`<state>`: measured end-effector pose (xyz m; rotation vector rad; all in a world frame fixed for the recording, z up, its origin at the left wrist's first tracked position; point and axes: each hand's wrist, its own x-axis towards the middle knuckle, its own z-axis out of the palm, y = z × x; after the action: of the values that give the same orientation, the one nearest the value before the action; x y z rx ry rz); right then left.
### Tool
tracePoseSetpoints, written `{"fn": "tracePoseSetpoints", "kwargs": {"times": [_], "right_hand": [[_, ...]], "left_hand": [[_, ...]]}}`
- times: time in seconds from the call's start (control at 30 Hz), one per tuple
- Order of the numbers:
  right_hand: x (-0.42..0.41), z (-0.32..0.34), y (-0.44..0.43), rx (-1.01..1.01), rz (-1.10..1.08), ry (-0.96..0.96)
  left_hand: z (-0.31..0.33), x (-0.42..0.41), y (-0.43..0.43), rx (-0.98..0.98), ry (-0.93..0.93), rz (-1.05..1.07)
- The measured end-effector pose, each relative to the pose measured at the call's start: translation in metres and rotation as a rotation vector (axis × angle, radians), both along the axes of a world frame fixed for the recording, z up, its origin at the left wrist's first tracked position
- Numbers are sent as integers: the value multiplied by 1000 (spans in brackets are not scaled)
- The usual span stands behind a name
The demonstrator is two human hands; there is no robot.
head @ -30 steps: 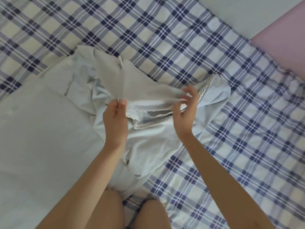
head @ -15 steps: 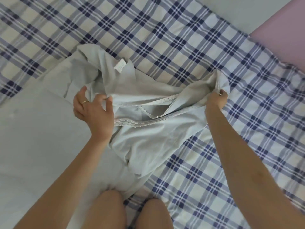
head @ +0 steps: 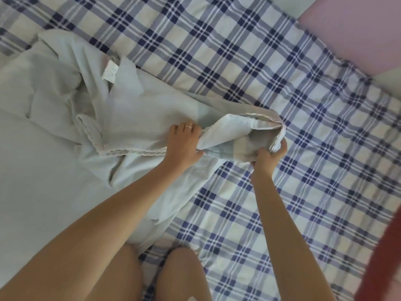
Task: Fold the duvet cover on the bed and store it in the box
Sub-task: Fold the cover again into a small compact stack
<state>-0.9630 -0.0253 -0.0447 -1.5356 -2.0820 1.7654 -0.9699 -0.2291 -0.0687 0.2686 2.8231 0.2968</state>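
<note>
Your L hand (head: 184, 144) has crossed over in the last half sec. It was out wide on the lace hem (head: 134, 152), well apart from your R hand (head: 268, 157), and now it sits near it w/ only a short open pouch of duvet cover (head: 141, 118) btwn the two grips. The R hand has kept its hold. Its fingers are curled tight round the bunched corner, which pokes up just past the knuckles. The L hand lies over the cloth w/ its fingers bent down and the thumb tucked at the hem. It looks like a pinch on the top layer, though the thumb side is partly hidden, so that isn't certain. The cover's mouth now gapes btwn your hands, and the slack hem trails away to the left of the L grip. The care label (head: 110, 71) is further out that way, and most of the cover lies rumpled there on the plaid sheet (head: 260, 61). Another flap runs back from under the L wrist toward your knees (head: 184, 274). For the task, you've prob. gathered one corner, not made a fold: no edges are squared and no layers are flat yet. Next you'd likely need to match this corner to its partner and shake the bulk out away from the grips. The box isn't in view, so storing is a long way off.
</note>
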Motion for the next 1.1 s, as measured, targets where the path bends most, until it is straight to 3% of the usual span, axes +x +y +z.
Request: {"fn": "tracePoseSetpoints", "kwargs": {"times": [0.13, 0.2, 0.3, 0.37, 0.47, 0.6, 0.7, 0.8, 0.87, 1.0, 1.1], "right_hand": [[-7, 0, 11, -28, 62, -38], [-16, 2, 19, 65, 118, -66], [-37, 11, 41, 248, 153, -38], [-44, 23, 53, 244, 149, 39], [-13, 48, 47, 249, 278, 133], [40, 91, 25, 169, 180, 184], [40, 139, 9, 135, 276, 204], [35, 183, -7, 122, 305, 262], [33, 209, -9, 225, 449, 248], [34, 257, -31, 450, 1040, -39], [38, 279, -54, 540, 1237, -142]], "left_hand": [[0, -1, 17, 62, -26, 53], [4, -2, 20, 137, -25, 63], [17, -10, 10, 213, 141, 3], [28, -20, -12, 223, 272, -4], [55, -31, -44, 335, 439, 169], [83, -2, -67, 330, 394, 158], [96, 16, -91, 318, 248, 176], [114, 37, -111, 219, 311, 52], [124, 45, -116, 165, 301, 21], [116, 69, -133, 92, 201, 118], [110, 93, -141, 37, 176, 61]]}}
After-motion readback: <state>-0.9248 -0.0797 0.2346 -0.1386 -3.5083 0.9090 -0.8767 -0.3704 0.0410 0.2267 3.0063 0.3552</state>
